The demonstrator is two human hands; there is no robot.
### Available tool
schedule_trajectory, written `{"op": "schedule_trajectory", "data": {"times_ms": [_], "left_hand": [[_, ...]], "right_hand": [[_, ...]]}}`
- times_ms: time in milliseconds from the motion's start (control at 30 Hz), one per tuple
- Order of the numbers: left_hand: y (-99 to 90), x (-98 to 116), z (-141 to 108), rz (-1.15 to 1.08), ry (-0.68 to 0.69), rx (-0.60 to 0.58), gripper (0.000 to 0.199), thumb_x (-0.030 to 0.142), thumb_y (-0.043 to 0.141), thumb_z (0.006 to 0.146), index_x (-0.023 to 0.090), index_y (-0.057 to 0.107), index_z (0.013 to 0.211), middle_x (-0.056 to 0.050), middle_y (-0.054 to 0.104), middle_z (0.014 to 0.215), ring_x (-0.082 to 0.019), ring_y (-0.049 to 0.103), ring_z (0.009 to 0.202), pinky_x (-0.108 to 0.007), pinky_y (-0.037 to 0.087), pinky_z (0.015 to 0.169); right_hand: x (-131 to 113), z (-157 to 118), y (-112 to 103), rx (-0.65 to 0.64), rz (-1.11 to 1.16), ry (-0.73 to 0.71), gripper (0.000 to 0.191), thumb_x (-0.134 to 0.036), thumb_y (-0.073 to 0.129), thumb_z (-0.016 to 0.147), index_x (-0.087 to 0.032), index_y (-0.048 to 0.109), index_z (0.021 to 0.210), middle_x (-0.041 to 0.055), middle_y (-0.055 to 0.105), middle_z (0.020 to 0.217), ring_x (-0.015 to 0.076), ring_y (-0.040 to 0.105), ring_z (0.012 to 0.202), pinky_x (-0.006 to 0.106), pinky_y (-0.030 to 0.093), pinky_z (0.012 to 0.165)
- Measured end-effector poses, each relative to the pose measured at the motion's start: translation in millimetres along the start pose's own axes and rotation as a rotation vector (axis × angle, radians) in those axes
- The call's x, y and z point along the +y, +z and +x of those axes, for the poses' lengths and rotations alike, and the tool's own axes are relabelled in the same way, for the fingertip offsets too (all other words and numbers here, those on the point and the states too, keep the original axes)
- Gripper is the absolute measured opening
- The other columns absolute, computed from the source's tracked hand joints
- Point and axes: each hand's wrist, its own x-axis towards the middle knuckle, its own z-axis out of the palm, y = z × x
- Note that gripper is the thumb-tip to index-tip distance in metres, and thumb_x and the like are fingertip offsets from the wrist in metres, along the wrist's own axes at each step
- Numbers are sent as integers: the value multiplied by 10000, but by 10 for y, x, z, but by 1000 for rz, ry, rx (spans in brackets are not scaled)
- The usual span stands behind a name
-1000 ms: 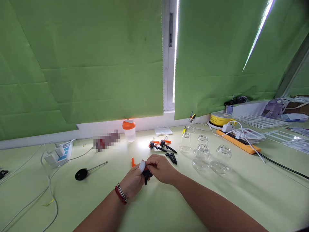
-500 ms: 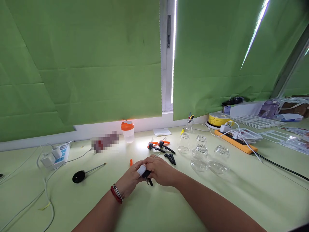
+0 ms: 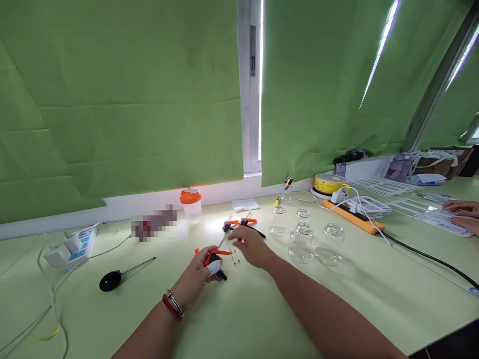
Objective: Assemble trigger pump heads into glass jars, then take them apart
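My left hand [image 3: 204,269] is closed on a black-and-orange plastic assembly [image 3: 215,257] with a thin metal rod standing up from it, slanting right. White tape wraps that thumb. My right hand [image 3: 249,245] hovers at the rod's upper end, its fingers curled and pinched; anything in them is too small to make out. Just under it lie a metal rod [image 3: 232,257] and tiny metal pieces [image 3: 238,261]. Beyond my fingers rest two similar black-and-orange assemblies [image 3: 228,226], partly covered by my right hand.
Several glass jars [image 3: 301,244] stand to the right, near an orange power strip [image 3: 354,218]. An orange-lidded cup [image 3: 192,209] is at the back. Left are a black disc on a rod [image 3: 111,281], a white power strip [image 3: 80,249] and cables. Another person's hands [image 3: 464,214] rest on sheets far right.
My hands have moved apart: the right went up and right, over where the loose black handles lay. The assembly in my left hand now shows orange parts and its rod. Another person's hands came into view.
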Motion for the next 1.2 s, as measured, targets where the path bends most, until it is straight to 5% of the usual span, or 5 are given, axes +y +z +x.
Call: {"op": "schedule_trajectory", "data": {"times_ms": [233, 600, 800, 1000, 1200], "left_hand": [[-88, -48, 93, -48, 8, 141, 429, 309, 678, 735, 217, 477, 1104, -54, 554, 970, -153, 625, 702, -312, 537, 639], [-111, -56, 93, -56, 10, 201, 375, 323, 643, 760, 209, 494, 1085, -46, 562, 956, -149, 629, 719, -310, 557, 656], [-140, -72, 130, -54, 46, 230, 364, 335, 634, 765, 196, 504, 1076, -41, 575, 927, -159, 643, 714, -310, 551, 659], [-155, -115, 179, -153, 93, 286, 302, 287, 626, 773, 196, 504, 1034, -40, 570, 933, -141, 636, 670, -301, 555, 617], [-116, -89, 155, -179, 99, 268, 324, 294, 627, 767, 190, 500, 1046, -52, 584, 956, -128, 628, 663, -298, 549, 633]], "right_hand": [[504, 34, -156, 0, -391, 508, 82, -154, 556, 746, -141, 638, 747, 102, 657, 799, 227, 605, 776, 285, 405, 606], [568, 22, -33, -114, -523, 605, 168, -223, 619, 701, -129, 640, 838, 118, 652, 874, 242, 618, 804, 272, 409, 584], [346, 25, -65, -117, -475, 449, 166, -271, 542, 781, -147, 642, 829, 100, 616, 940, 200, 591, 822, 260, 394, 626], [-18, -82, 106, -248, -252, -4, 115, -284, 608, 737, -180, 645, 772, 21, 602, 876, 121, 539, 709, 224, 347, 596], [-87, -142, 245, -204, -279, -72, 84, -243, 586, 745, -164, 612, 747, 20, 594, 858, 114, 511, 677, 229, 291, 564]]}}
